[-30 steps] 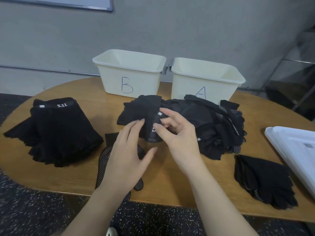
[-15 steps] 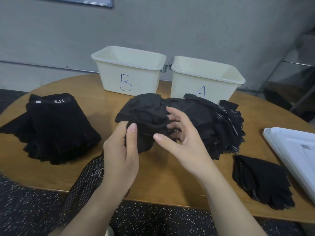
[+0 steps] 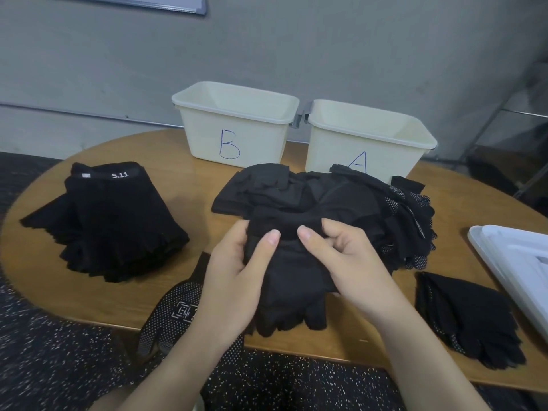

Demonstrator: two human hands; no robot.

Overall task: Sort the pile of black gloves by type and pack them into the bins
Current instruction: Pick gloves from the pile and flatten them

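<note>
Head view: both hands grip one black glove (image 3: 292,280) at the near middle of the table (image 3: 142,295); the left hand (image 3: 237,280) curls its fingers round the glove's left edge, the right hand (image 3: 350,262) pinches its top; the mixed pile (image 3: 341,203) lies just behind, before bin B (image 3: 237,126) and bin A (image 3: 367,143); a sorted stack (image 3: 112,221) sits far left, a dotted glove (image 3: 175,315) overhangs the near edge, another stack (image 3: 468,315) lies right beside a white lid (image 3: 519,262).

left hand (image 3: 234,280), right hand (image 3: 341,262), thumbs up, both pinching
</note>
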